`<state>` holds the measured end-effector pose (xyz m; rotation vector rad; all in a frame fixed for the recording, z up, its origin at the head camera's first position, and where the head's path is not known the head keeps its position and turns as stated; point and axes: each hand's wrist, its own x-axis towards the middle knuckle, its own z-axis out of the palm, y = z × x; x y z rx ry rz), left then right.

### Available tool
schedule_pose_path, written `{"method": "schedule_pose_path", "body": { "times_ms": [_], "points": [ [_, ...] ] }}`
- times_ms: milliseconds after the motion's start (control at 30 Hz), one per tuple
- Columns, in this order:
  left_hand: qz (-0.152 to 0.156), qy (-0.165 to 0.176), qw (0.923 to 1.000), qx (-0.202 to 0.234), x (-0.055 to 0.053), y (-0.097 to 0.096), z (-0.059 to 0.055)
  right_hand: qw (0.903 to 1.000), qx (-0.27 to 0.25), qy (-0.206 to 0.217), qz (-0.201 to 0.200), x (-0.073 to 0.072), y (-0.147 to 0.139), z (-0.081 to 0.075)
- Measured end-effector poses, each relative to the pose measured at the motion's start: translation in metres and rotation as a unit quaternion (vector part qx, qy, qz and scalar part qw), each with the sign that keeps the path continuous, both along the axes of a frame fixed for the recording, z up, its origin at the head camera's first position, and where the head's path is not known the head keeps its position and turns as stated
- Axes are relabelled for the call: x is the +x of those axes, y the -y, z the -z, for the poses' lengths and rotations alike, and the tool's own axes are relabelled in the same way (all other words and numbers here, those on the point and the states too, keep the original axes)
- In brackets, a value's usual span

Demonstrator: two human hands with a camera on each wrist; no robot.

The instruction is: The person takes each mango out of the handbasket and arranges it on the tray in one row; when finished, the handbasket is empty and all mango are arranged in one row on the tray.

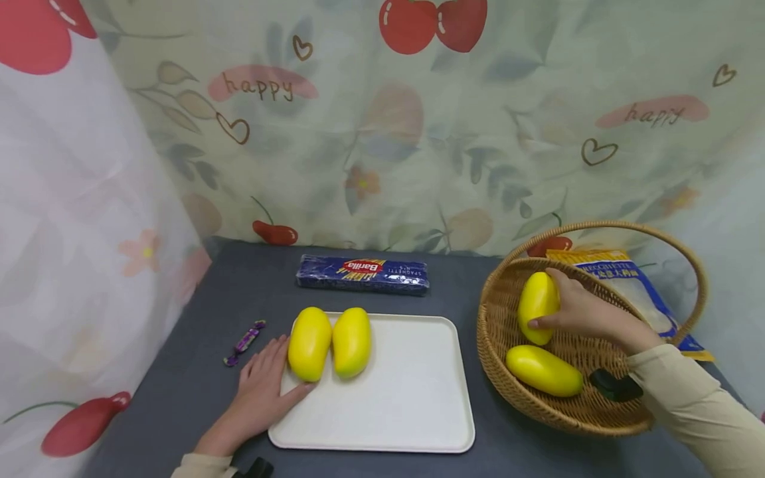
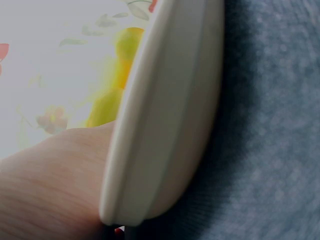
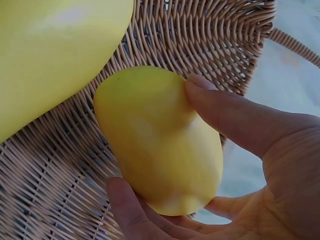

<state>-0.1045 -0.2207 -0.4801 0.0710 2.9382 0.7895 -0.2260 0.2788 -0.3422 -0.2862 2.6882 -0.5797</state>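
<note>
My right hand (image 1: 580, 309) grips a yellow mango (image 1: 538, 305) inside the wicker basket (image 1: 489, 345). In the right wrist view, the thumb lies along one side of this mango (image 3: 155, 140) and the fingers curl round its lower end. Below it in the basket lies a second mango (image 1: 544, 370). On the left, my left hand (image 1: 259, 388) rests over the edge of a white tray (image 1: 412, 385), fingers extended beside a mango (image 1: 309, 344). Another mango (image 1: 352, 342) lies close to that one on the tray. The left wrist view shows the tray's side (image 2: 170, 110) close up.
Behind the tray lies a blue Barilla spaghetti box (image 1: 362, 274). A purple wrapped candy (image 1: 245, 342) sits left of the tray. A blue and yellow pasta bag (image 1: 633, 292) is behind the basket, whose tall handle (image 1: 621, 226) arches above it. Patterned cloth (image 1: 358, 133) hangs around the table.
</note>
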Motion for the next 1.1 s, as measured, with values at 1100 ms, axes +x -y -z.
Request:
{"method": "schedule_pose_path", "body": {
  "times_ms": [1100],
  "points": [
    [-0.003, 0.005, 0.9999, -0.013, -0.002, -0.001, 0.0, 0.9899, -0.063, -0.077, -0.101, 0.066, 0.023, -0.055]
  ]
}}
